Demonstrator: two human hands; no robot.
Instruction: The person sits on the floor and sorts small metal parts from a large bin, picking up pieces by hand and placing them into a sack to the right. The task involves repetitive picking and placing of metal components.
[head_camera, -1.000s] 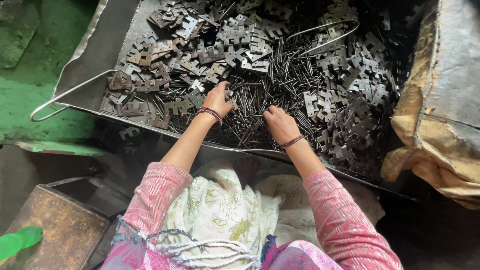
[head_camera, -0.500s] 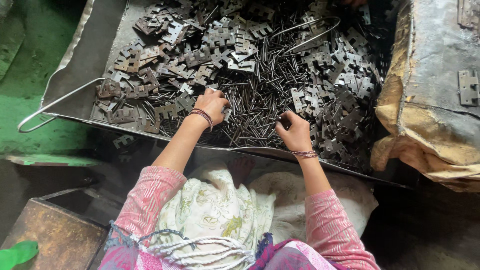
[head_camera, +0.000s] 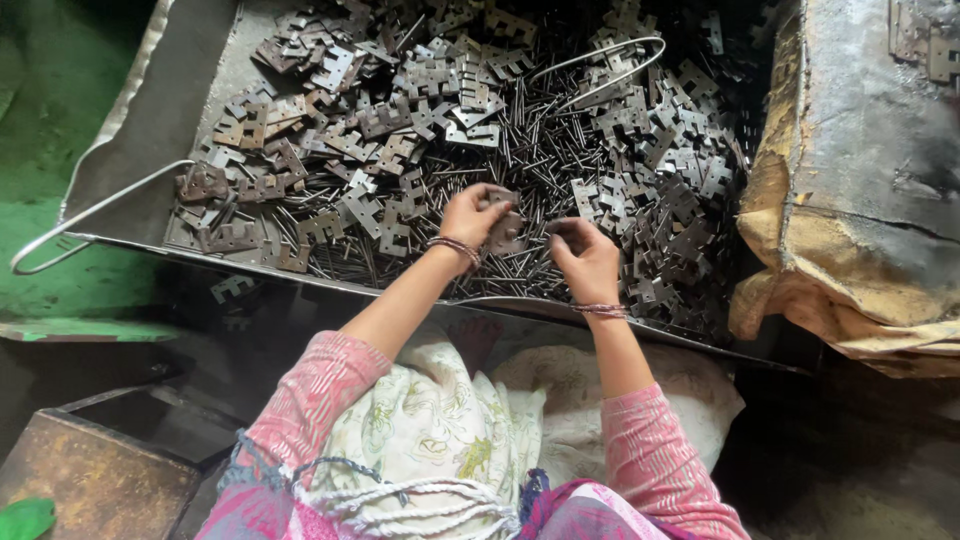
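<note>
A: What are the hands doing at this moment?

B: The left hand (head_camera: 472, 213) is closed on a small metal hinge plate (head_camera: 503, 232), fingers curled around its top edge. The right hand (head_camera: 585, 258) is also closed, pinching something small and dark at the fingertips. I think it is another plate or a pin, but I cannot tell which. The two hands are near each other, at the near middle of the tray (head_camera: 150, 120).

A: And around them?

B: Directly under the hands lies a heap of thin dark pins (head_camera: 530, 150). To the left, to the right and on the far side are many loose hinge plates (head_camera: 380, 110), all mixed together without order. A wire handle (head_camera: 85, 215) sticks out from the left edge of the tray, and another wire loop (head_camera: 600, 65) lies on the far part of the heap.

A: How much of the work looks done?

B: In my judgement, very little. I see no separate pile of finished pieces anywhere, and the tray is nearly full of loose plates and pins. Only the one piece in the hands seems to be in work now.

A: Anything else nearby?

B: A worn brownish sack (head_camera: 860, 200) is at the right, and a rusty box (head_camera: 90, 480) at the near left.
</note>
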